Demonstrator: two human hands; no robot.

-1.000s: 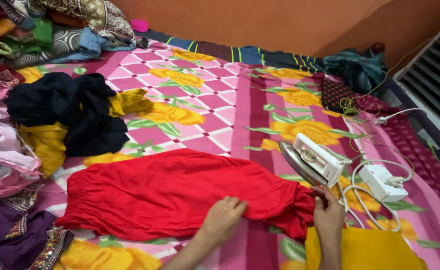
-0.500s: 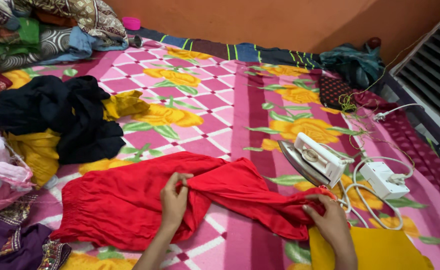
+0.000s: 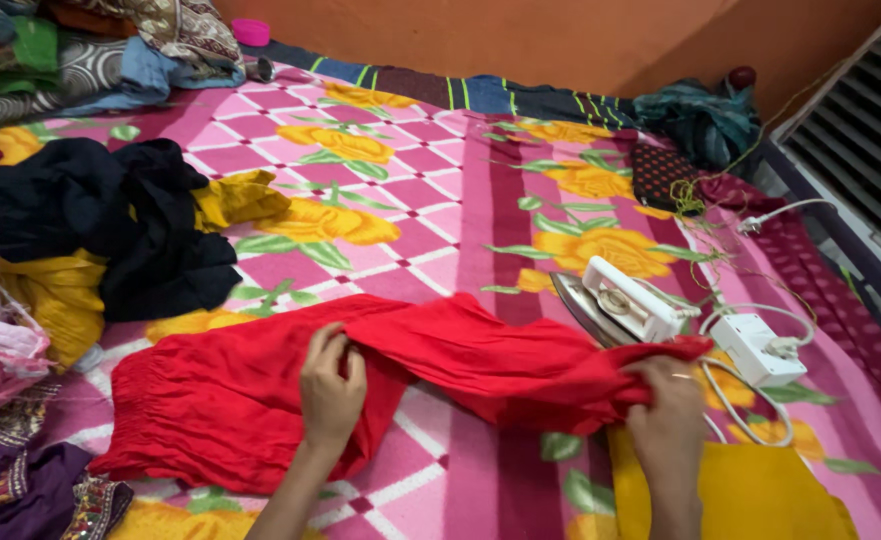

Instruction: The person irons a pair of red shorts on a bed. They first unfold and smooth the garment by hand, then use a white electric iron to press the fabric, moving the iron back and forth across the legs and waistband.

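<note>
red garment (image 3: 260,400) long axis left-right on bed (image 3: 440,200) | left hand (image 3: 330,385) pinches middle fold | right hand (image 3: 668,410) grips bunched right end, beside iron (image 3: 615,305)

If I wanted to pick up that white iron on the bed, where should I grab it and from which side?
Probably by the white handle along the top of the iron, coming from above and from the right. The iron stands tilted on its heel, its metal soleplate facing left toward the red garment, so that side is best avoided. Its cord runs off right toward the white power adapter.
</note>
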